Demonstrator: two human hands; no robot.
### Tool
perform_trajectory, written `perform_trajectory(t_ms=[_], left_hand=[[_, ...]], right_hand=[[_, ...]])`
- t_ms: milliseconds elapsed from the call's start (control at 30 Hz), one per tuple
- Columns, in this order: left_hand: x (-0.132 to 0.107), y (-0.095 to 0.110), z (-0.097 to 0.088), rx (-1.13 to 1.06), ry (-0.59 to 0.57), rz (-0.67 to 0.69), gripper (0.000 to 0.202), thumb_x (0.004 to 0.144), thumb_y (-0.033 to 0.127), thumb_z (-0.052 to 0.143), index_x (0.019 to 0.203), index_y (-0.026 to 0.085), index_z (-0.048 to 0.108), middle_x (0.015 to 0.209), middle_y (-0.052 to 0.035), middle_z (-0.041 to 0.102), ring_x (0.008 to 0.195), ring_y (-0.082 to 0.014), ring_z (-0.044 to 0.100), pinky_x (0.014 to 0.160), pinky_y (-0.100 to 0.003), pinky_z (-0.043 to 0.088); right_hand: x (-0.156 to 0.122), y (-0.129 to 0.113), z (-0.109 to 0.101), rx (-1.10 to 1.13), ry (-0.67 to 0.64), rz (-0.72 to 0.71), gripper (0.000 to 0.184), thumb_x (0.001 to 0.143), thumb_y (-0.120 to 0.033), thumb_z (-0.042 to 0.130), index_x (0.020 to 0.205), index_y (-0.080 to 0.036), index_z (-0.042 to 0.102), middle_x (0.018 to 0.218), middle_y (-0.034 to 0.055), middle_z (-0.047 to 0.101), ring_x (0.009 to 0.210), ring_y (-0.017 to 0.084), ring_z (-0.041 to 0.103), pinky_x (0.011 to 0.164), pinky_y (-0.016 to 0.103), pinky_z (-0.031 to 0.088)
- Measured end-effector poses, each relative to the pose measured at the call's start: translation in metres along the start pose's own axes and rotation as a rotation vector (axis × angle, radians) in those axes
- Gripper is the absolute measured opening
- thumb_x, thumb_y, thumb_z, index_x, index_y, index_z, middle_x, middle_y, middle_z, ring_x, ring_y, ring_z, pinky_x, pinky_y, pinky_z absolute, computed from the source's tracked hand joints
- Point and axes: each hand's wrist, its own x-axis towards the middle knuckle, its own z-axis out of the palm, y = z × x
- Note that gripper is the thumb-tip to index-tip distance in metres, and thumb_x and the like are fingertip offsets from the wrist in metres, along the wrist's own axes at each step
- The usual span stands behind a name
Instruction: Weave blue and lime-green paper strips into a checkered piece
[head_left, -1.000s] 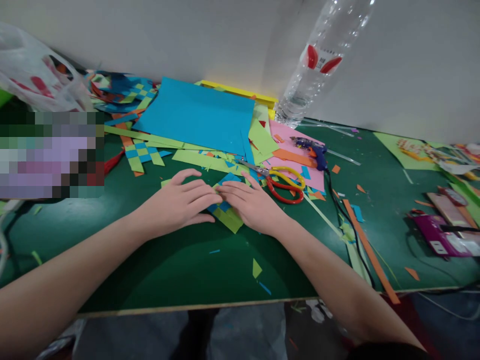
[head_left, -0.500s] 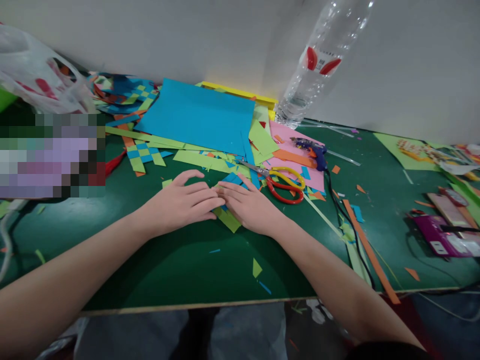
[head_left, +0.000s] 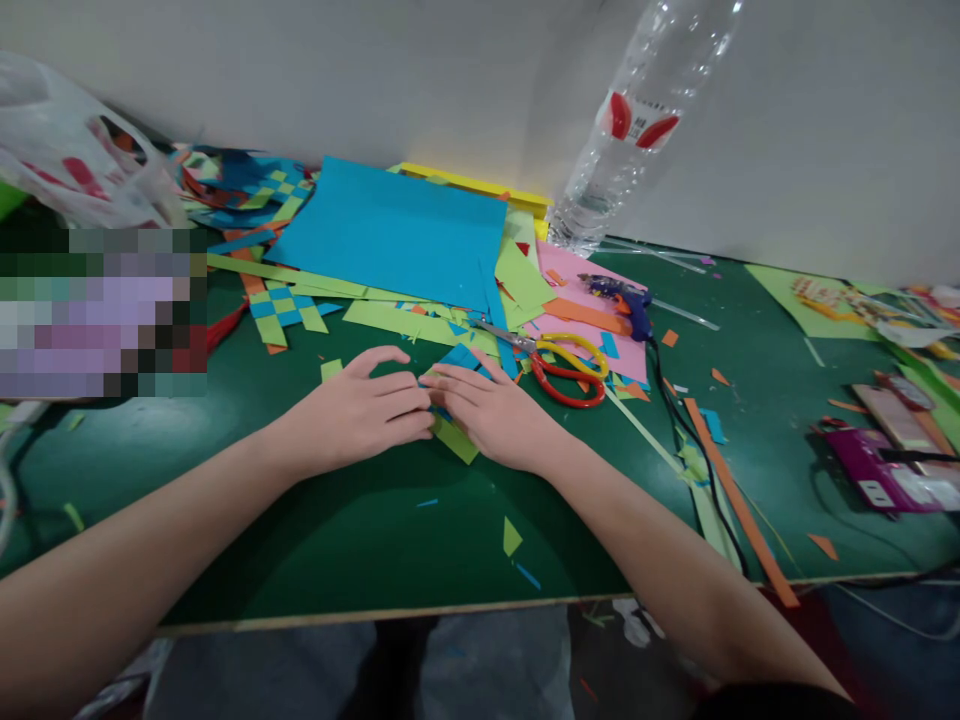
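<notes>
A long green table (head_left: 360, 560) stands against the wall, messy with cut paper. Near the back lies a big blue sheet of paper (head_left: 390, 230), and to its right stands a clear plastic bottle (head_left: 626, 140) with red on its label.

The person's left hand (head_left: 379, 405) has its fingers bent, and the right hand (head_left: 495, 410) lies palm down, so the fingers of both nearly meet. Under them, on the middle of the table, is a blue and green paper piece (head_left: 455, 440). Both hands touch it (their thumbs are hard to see from here), but I can't tell if either one pinches it.

Just beside the right hand are scissors (head_left: 536, 350) with one red and one yellow handle. Past them, a blue glue gun (head_left: 637, 310) lies partly on pink paper (head_left: 634, 352). A little green scrap (head_left: 511, 537) lies nearer the table's front edge.
</notes>
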Motion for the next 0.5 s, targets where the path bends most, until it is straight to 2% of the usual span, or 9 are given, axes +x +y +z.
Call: perform_trajectory(t_ms=[233,500], left_hand=[[-0.0021,-0.0036,-0.0035,-0.022,-0.018,-0.017,0.022,0.102,0.025,0.05,0.086,0.025,0.066,0.085,0.0042,0.07,0.08,-0.0141,0.064,0.106,-0.04,0.037],[-0.002,-0.0003,-0.0038,0.021,-0.007,0.032,0.023,0.101,0.013,0.046,0.091,0.024,0.063,0.086,0.0022,0.07,0.082,-0.0149,0.064,0.105,-0.043,0.038]], right_hand=[[0.0018,-0.0007,-0.0051,0.015,0.055,-0.021,0.031,0.104,-0.024,0.041,0.124,-0.015,0.064,0.136,0.0073,0.066,0.138,0.021,0.051,0.127,0.052,0.019],[0.002,0.0003,-0.0024,0.038,0.069,-0.032,0.03,0.103,-0.022,0.041,0.119,-0.014,0.066,0.134,0.0077,0.067,0.137,0.023,0.052,0.126,0.053,0.021]])
